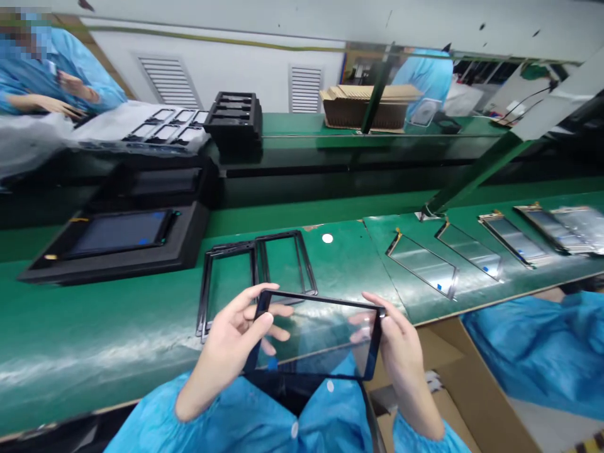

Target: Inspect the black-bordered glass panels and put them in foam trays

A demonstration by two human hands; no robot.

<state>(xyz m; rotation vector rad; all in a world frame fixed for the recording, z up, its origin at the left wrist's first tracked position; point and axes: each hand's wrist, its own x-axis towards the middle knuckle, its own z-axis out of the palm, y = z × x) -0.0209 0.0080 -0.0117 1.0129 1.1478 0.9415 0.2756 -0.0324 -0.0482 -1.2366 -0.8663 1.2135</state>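
Observation:
Between my two hands is a clear glass touch panel (321,336) with a black border and a small blue tab near its lower left. My left hand (238,327) grips its left edge, thumb in front and fingers showing through the glass behind. At the right edge, my right hand (399,336) pinches the border, with fingers partly behind the pane. The panel is tilted above the bench's front edge. Just beyond it, black rectangular frames (229,248) lie on the green bench, next to another frame (302,261), partly covered by the panel and my left hand.
A black foam tray (189,242) holding a screen (117,233) lies left. Several glass panels (425,264) rest at right, near a green post (472,173). Cardboard boxes (457,365) stand below the bench. Co-workers in blue sit across (89,56) and at right (542,346).

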